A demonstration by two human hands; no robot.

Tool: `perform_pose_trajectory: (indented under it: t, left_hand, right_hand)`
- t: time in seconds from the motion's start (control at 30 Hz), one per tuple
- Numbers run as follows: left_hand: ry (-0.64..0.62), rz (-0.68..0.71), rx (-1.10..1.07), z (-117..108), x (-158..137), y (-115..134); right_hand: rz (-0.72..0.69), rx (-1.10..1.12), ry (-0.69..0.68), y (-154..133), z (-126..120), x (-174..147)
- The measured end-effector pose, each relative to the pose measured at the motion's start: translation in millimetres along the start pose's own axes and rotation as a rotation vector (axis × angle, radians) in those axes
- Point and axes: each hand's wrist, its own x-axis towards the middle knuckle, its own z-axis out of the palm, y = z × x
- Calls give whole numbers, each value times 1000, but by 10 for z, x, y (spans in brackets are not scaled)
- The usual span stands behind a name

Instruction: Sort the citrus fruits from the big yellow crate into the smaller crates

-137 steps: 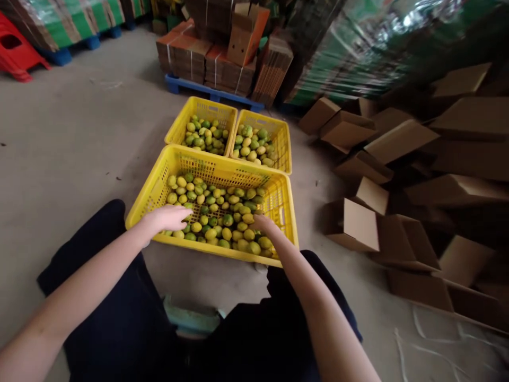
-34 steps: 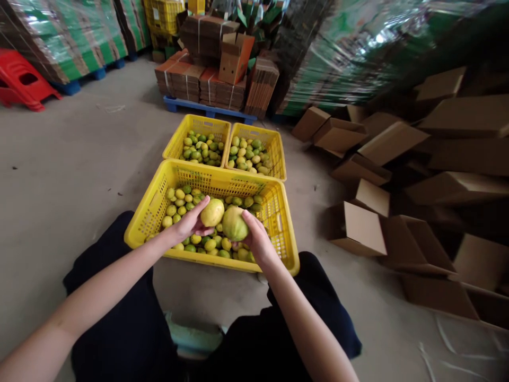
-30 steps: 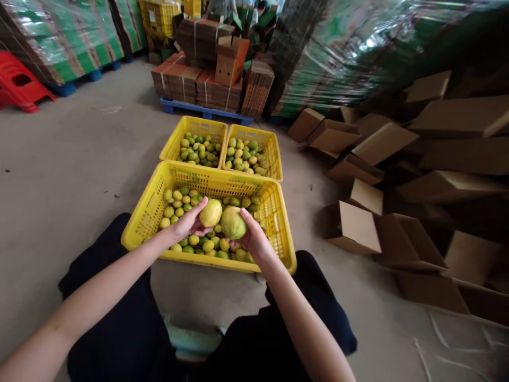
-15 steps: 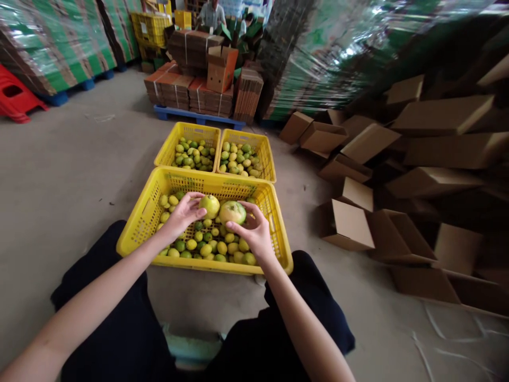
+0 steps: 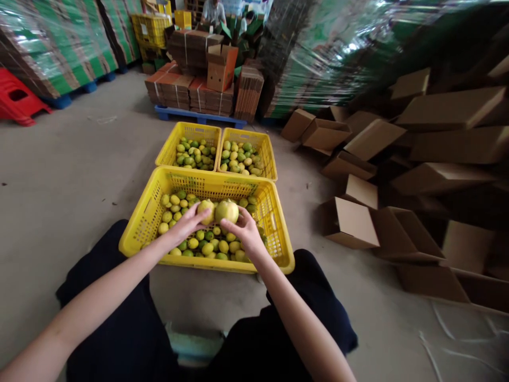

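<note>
Over the large yellow crate (image 5: 135,217) between my knees, each hand grips one lemon. My left hand (image 5: 191,219) has its fingers round a yellow-green lemon (image 5: 205,211). Close beside it, a bigger pale green lemon (image 5: 227,212) is held by my right hand (image 5: 247,231), thumb in front and fingers behind. Whether the two fruits touch I cannot tell. Below them in the crate lie many loose lemons (image 5: 207,248), some yellow and some green, with the crate's slotted floor showing between them.
Two smaller yellow crates (image 5: 165,146) of lemons stand just beyond. Empty cardboard boxes (image 5: 356,223) are heaped on the right. Behind are flattened cartons on a blue pallet (image 5: 183,115), wrapped stacks, a red stool (image 5: 19,98) at left and people at the back.
Both hands have dropped slightly lower over the crate. The lemon in my right hand has been turned, and its rough, marked side no longer faces me.
</note>
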Motion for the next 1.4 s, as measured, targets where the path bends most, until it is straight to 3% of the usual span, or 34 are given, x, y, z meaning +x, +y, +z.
perform_pose_trajectory:
  t: [0.17, 0.27, 0.33, 0.43, 0.5, 0.57, 0.67, 0.83, 1.1, 1.2, 1.4]
  left_hand:
    - [-54, 75, 308, -28, -49, 16]
    - [-125, 149, 394, -64, -26, 24]
    - [-141, 292, 456, -67, 0, 15]
    - [-36, 510, 575, -32, 31, -18]
    - [37, 571, 610, 1, 32, -34]
    - [39, 591, 592, 27, 14, -28]
    - [-1, 569, 462, 36, -24, 18]
    - [-46, 393, 189, 14, -61, 111]
    - [-50, 460, 288, 7, -90, 136]
    - [-86, 416, 234, 41, -109, 132]
    - [81, 161, -192, 18, -41, 162]
  right_hand:
    - [73, -79, -124, 62, 26, -29]
    - [36, -122, -137, 74, 4, -16]
    - [-56, -202, -138, 59, -23, -2]
    - [-326, -409, -96, 7, -66, 11]
    - [-493, -549, -3, -34, -87, 13]
    - [-559, -612, 64, -64, -95, 14]
    - [-520, -559, 46, -74, -81, 13]
    - [-369, -344, 27, -15, -15, -45]
    - [-340, -212, -15, 19, -34, -74]
    - [-354, -215, 15, 5, -39, -73]
    - [-248, -46, 96, -76, -51, -65]
